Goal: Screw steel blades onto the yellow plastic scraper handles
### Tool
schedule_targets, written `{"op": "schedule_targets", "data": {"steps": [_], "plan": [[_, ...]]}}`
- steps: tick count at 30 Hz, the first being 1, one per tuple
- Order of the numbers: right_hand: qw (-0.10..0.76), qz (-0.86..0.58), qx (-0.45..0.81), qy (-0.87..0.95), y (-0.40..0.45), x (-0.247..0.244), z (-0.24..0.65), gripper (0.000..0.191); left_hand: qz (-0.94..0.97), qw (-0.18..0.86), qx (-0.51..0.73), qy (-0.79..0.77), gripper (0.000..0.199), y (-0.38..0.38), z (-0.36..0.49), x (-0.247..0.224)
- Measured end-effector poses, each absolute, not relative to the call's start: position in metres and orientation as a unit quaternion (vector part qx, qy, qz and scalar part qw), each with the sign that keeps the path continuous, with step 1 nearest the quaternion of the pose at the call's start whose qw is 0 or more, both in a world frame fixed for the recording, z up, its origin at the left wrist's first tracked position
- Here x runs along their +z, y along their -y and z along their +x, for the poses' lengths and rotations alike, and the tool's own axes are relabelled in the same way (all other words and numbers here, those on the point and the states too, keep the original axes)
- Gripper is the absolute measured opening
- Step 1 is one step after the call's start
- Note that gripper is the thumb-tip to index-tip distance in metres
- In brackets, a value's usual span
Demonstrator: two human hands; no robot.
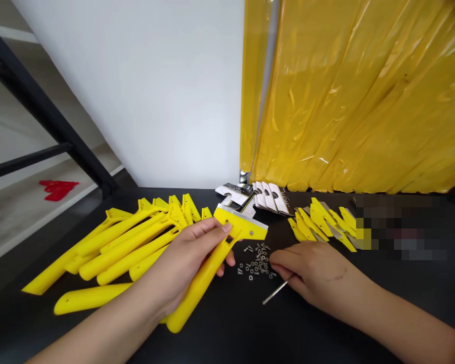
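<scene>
My left hand (185, 260) is closed around a yellow scraper (199, 290), its head tilted up and away from me. A metal blade edge runs along the scraper's head. One screw shows near the right end, and my thumb lies beside a hole at the left. Over the right side of a small pile of screws and nuts (256, 264), my right hand (314, 273) has its fingers pinched together. A thin metal rod (276, 291) sticks out from under that hand, pointing down and left. Whether the fingertips also hold a screw or nut is hidden.
Several yellow scraper handles (136, 235) lie heaped at the left of the black table (250, 328). Yellow head pieces with blades (318, 220) lie at the right. Printed cards (271, 198) rest at the back, before a white panel and yellow plastic wrapping (364, 101).
</scene>
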State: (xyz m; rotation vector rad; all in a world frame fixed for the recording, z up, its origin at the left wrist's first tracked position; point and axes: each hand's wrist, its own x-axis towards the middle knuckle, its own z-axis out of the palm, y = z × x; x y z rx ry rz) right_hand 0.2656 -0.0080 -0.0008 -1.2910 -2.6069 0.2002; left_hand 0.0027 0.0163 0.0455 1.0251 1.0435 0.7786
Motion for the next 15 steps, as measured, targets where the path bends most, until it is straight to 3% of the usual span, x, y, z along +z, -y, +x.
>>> {"op": "schedule_targets", "data": {"steps": [3,6,9,12,15], "plan": [[0.156,-0.463,0.139,0.862,0.006,0.0,0.266,0.017,0.455,0.679,0.349,-0.459,0.027,-0.017,0.001,0.047],[0.25,-0.512,0.338,0.749,0.004,0.004,0.266,0.013,0.469,0.697,0.338,-0.424,0.025,-0.013,0.002,0.048],[0.332,-0.517,0.534,0.581,0.005,0.009,0.262,0.028,0.5,0.735,0.272,-0.368,0.022,-0.004,0.01,0.046],[0.354,-0.475,0.663,0.457,0.012,0.013,0.255,0.038,0.503,0.751,0.247,-0.349,0.022,0.006,0.02,0.042],[0.361,-0.432,0.727,0.394,0.021,0.013,0.25,0.031,0.503,0.747,0.255,-0.354,0.025,0.011,0.026,0.039]]}}
